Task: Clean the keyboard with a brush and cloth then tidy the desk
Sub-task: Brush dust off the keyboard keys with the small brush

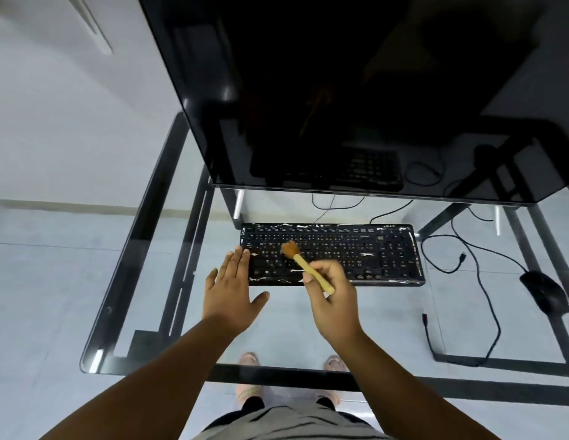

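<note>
A flat black keyboard (332, 254), flecked with pale debris, lies on the clear glass desk (143, 281) just in front of a glossy dark monitor (340, 90). The right hand (332, 300) pinches the pale wooden handle of a small brush (303, 263), its tan bristles on the keys. The left hand (232, 287) lies flat, fingers straight, touching the keyboard's left end (a black mouse (545, 290) sits well to the right).
</note>
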`<state>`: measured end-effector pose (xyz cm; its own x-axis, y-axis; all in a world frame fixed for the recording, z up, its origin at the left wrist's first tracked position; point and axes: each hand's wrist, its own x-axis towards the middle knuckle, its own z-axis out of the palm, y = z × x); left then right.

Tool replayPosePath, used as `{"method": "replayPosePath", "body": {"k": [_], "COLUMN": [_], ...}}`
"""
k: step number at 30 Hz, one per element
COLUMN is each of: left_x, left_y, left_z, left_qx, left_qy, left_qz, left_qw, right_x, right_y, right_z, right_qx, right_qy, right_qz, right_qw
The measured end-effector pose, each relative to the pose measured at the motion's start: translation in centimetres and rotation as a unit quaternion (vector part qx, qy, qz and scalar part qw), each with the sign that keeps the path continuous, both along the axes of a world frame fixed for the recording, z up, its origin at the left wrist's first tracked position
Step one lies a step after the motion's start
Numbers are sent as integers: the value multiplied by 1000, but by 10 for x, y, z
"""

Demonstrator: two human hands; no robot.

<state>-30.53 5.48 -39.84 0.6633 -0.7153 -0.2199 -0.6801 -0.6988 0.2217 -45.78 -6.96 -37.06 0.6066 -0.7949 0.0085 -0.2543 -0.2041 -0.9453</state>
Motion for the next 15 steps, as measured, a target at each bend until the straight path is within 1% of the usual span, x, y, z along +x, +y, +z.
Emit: {"method": "replayPosePath", "body": {"k": [4, 7, 9, 10, 12, 14, 15], "left_x": [19, 27, 30, 31, 31, 32, 32], "left_y": [18, 30, 35, 36, 38, 38, 39], "left_z": [-4, -9, -13, -15, -17, -18, -19], "left_qx": [29, 59, 68, 69, 72, 74, 74], "left_qy": [18, 52, 71, 72, 68, 65, 65], "left_qz": [11, 10, 6, 3, -2, -4, -5], "left_qw": [999, 997, 995, 995, 995, 995, 995], "right_x": [28, 41, 45, 45, 44, 43, 43], "right_y": [25, 36, 39, 39, 40, 38, 38], "right_z": [0, -2, -6, -8, -12, -13, -12], "right_qx": [8, -7, -24, -39, -67, -85, -80], "right_qy": [14, 29, 62, 86, 119, 105, 87], "right_qz": [52, 59, 59, 51, 0, -51, -47], "right_qw": [999, 998, 996, 994, 991, 990, 992]}}
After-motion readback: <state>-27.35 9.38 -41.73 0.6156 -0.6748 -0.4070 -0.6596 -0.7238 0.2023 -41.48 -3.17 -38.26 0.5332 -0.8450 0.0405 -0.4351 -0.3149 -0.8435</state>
